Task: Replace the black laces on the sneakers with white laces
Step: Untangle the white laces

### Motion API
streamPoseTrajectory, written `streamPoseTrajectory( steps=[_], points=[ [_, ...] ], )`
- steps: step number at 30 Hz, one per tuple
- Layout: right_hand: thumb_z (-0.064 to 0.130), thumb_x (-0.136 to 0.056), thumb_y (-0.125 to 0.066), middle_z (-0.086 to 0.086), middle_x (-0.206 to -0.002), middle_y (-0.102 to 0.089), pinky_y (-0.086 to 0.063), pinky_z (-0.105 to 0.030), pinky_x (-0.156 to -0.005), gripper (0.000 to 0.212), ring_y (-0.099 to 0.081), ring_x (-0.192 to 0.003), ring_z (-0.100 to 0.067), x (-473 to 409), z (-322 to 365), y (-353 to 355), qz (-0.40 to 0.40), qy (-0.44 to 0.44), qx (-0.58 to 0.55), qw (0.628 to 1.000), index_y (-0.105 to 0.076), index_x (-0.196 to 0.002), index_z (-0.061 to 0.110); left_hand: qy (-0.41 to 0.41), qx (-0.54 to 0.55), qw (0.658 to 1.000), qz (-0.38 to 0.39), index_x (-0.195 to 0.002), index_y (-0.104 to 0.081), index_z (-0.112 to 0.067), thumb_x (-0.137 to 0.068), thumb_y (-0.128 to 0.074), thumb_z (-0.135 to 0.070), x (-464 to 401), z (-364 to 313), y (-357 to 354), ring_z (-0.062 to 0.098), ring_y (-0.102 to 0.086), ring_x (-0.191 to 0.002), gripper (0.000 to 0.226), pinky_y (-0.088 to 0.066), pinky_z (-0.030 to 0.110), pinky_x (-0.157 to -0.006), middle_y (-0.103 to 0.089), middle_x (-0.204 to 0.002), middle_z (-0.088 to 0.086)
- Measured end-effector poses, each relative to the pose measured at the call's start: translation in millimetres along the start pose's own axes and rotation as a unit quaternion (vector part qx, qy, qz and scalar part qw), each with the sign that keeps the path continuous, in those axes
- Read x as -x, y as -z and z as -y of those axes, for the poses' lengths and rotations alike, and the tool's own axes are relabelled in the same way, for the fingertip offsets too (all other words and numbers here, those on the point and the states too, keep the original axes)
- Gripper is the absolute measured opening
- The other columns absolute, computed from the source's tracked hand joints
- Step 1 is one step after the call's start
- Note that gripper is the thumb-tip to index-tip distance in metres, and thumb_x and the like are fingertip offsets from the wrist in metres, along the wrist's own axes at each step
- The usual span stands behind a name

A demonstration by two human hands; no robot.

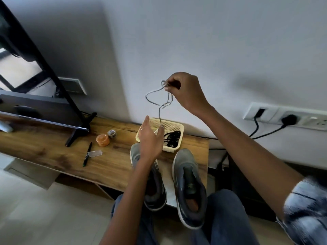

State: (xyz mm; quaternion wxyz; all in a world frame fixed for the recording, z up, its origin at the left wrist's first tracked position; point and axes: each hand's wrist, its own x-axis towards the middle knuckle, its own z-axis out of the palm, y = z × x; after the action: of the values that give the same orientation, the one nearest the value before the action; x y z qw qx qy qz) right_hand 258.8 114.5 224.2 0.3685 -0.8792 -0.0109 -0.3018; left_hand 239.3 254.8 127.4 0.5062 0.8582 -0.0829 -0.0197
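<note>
Head view: a tangled white lace (160, 96) is held high, pinched in the right hand (184, 91), its tail guided by the left hand's (150, 138) loose grip above the basket (178, 128). Untangling is judged next, then threading the unlaced sneakers (187, 183).

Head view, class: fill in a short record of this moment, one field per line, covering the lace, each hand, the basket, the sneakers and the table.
lace: white lace, lifted in the air, tangled in a loose knot
right hand: right hand raised, pinching the lace's top
left hand: left hand lower, fingertips at the lace's hanging end
basket: cream basket on the table, black laces inside
sneakers: two grey sneakers, no laces in view
table: wooden table with pen and orange jar
</note>
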Motion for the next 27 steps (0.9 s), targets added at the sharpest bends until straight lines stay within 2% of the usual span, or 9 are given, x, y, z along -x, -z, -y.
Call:
streamPoseTrajectory(
  steps=[2,6,9,12,15,19,21,23,27],
  points=[
    [0.006,-0.079,-0.072,-0.002,-0.080,-0.069,-0.049,-0.022,-0.075,0.007,-0.066,-0.078,-0.016,19.9,14.0,18.0,0.010,-0.022,-0.015,1.000,-0.072,-0.086,0.005,-0.014,0.050,0.999,-0.013,-0.151,-0.022,-0.010,-0.098,-0.050,-0.026,18.0,-8.9,2.5,0.019,-0.024,-0.142,0.061,-0.021,0.031,-0.113,-0.030,-0.154,0.005],
    [0.009,-0.079,-0.074,-0.001,-0.078,-0.070,-0.053,-0.028,-0.076,0.008,-0.068,-0.075,-0.017,69.7,22.0,40.4,0.049,-0.088,-0.029,0.994,-0.072,-0.086,0.007,-0.019,0.129,0.991,0.008,-0.147,-0.028,-0.016,-0.099,-0.049,-0.027,54.5,-16.2,3.0,0.008,-0.033,-0.135,0.054,-0.027,0.023,-0.106,-0.037,-0.149,-0.003],
    [0.009,-0.079,-0.075,0.001,-0.077,-0.069,-0.052,-0.026,-0.074,0.008,-0.065,-0.073,-0.012,110.3,14.2,43.5,0.077,-0.145,-0.051,0.985,-0.071,-0.086,0.012,0.001,0.182,0.983,0.041,-0.141,-0.038,-0.015,-0.098,-0.051,-0.026,78.0,-12.0,-3.2,0.013,-0.044,-0.128,0.046,-0.037,0.035,-0.108,-0.048,-0.140,0.000],
    [0.008,-0.079,-0.075,0.005,-0.077,-0.068,-0.056,-0.029,-0.076,0.013,-0.067,-0.075,-0.012,149.8,1.6,37.5,0.093,-0.214,-0.096,0.968,-0.069,-0.084,0.018,0.016,0.194,0.977,0.089,-0.128,-0.053,-0.018,-0.098,-0.050,-0.022,101.1,-4.1,-11.1,0.015,-0.058,-0.111,0.030,-0.047,0.037,-0.098,-0.062,-0.118,0.001],
    [0.008,-0.080,-0.074,0.006,-0.073,-0.067,-0.054,-0.021,-0.068,0.010,-0.063,-0.066,-0.002,180.2,-8.9,30.6,0.112,-0.255,-0.109,0.954,-0.069,-0.086,0.014,0.000,0.181,0.977,0.109,-0.114,-0.066,-0.020,-0.097,-0.053,-0.019,114.3,7.6,-19.8,0.018,-0.065,-0.097,0.021,-0.052,0.040,-0.089,-0.070,-0.103,-0.001],
    [0.001,-0.079,-0.072,-0.001,-0.082,-0.071,-0.058,-0.039,-0.079,0.021,-0.067,-0.078,-0.016,201.7,-17.4,26.6,0.088,-0.294,-0.149,0.940,-0.071,-0.094,0.016,0.023,0.159,0.984,0.074,-0.088,-0.071,-0.022,-0.097,-0.053,-0.016,120.1,16.1,-28.9,0.023,-0.066,-0.078,0.021,-0.052,0.041,-0.076,-0.072,-0.082,0.005],
    [0.000,-0.077,-0.073,-0.002,-0.085,-0.071,-0.057,-0.042,-0.081,0.029,-0.068,-0.082,-0.018,206.0,-23.1,26.4,0.074,-0.307,-0.148,0.937,-0.071,-0.102,0.016,0.050,0.191,0.978,0.066,-0.088,-0.070,-0.022,-0.099,-0.050,-0.016,119.6,17.1,-29.4,0.015,-0.067,-0.074,0.024,-0.053,0.030,-0.070,-0.071,-0.080,0.001],
    [0.001,-0.076,-0.074,-0.002,-0.089,-0.071,-0.057,-0.040,-0.082,0.035,-0.068,-0.085,-0.019,208.7,-29.2,27.0,0.063,-0.318,-0.139,0.936,-0.070,-0.109,0.014,0.085,0.229,0.968,0.063,-0.092,-0.070,-0.015,-0.100,-0.047,-0.016,116.6,18.5,-28.0,0.017,-0.067,-0.077,0.024,-0.050,0.024,-0.067,-0.071,-0.084,0.004],
    [0.000,-0.079,-0.072,-0.002,-0.089,-0.070,-0.056,-0.029,-0.078,0.032,-0.067,-0.082,-0.016,211.4,-36.7,31.8,0.032,-0.336,-0.118,0.934,-0.069,-0.110,0.011,0.117,0.281,0.951,0.058,-0.096,-0.068,-0.010,-0.099,-0.049,-0.015,112.2,20.7,-25.9,0.018,-0.061,-0.072,0.020,-0.049,0.030,-0.071,-0.066,-0.083,0.007]
  ],
)
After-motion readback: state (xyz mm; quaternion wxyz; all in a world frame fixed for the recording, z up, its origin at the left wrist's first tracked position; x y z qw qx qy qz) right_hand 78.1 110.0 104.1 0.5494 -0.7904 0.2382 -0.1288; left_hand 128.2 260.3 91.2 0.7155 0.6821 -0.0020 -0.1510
